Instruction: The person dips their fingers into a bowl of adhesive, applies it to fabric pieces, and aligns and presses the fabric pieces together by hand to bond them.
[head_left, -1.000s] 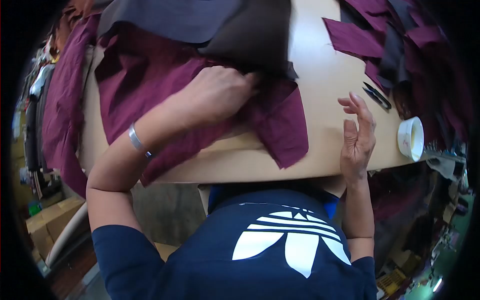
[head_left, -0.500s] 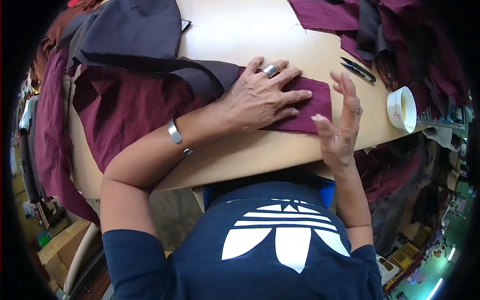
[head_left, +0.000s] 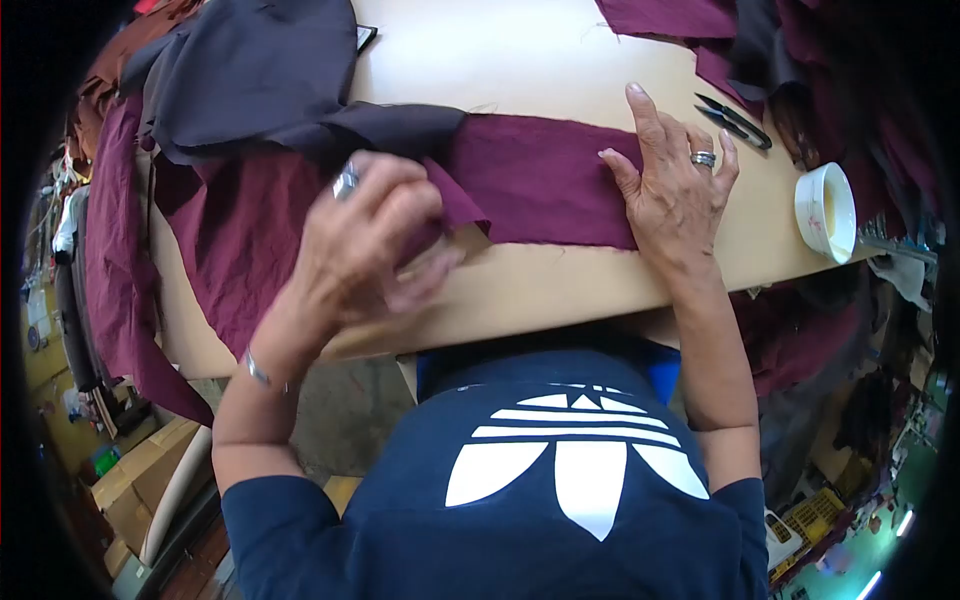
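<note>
Maroon cloth (head_left: 545, 180) lies flat along the front part of the table, its left side running under a dark grey cloth (head_left: 250, 80). My right hand (head_left: 680, 185) rests at the right end of the maroon cloth, fingers spread, thumb on the fabric. My left hand (head_left: 375, 235) is over the table's front edge at a turned-up flap of the maroon cloth, blurred by motion. Its fingers are curled, and whether they grip the flap cannot be made out.
Black thread snips (head_left: 735, 120) lie right of my right hand. A white bowl (head_left: 826, 213) stands near the table's right edge. More maroon and dark cloth (head_left: 700, 25) is heaped at the back right. Maroon cloth (head_left: 120, 250) hangs over the table's left side.
My left hand has moved left from the maroon cloth's right part and curled. My right hand has come down onto its right end. The maroon strip, bunched at first, now lies flatter.
</note>
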